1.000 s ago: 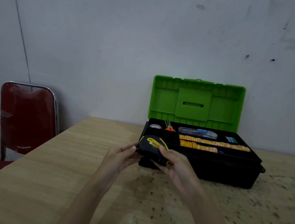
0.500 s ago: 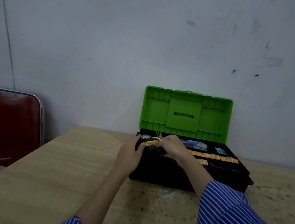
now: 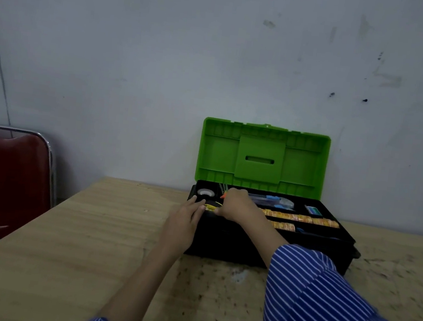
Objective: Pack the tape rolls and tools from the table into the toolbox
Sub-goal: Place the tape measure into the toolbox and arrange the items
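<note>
From the head view we count one toolbox (image 3: pixel 269 246), black with a green lid (image 3: pixel 262 158) standing open, right of centre in the frame against the wall. In its tray we see one white tape roll (image 3: pixel 205 193) at the left rear, two rows of yellow-orange packets (image 3: pixel 301 219), one clear case with blue parts (image 3: pixel 274 201) and one small teal box (image 3: pixel 312 210) toward the right rear. One black tape measure (image 3: pixel 211 205) with yellow markings sits at the tray's left front corner, mostly hidden by our two hands. Our left hand (image 3: pixel 185 218) touches its left side with relaxed, nearly straight fingers. Our right hand (image 3: pixel 234 205) lies curled over its right side, gripping it. Both arms wear blue striped sleeves (image 3: pixel 333 306).

The tabletop (image 3: pixel 69 244) is pale wood grain, speckled with dark spots toward the lower right. The wall (image 3: pixel 163 62) is grey-white with a few marks. One red chair (image 3: pixel 5 179) with a chrome frame stands at the left edge.

The writing on the packets and tape measure is too blurred for us to read.
</note>
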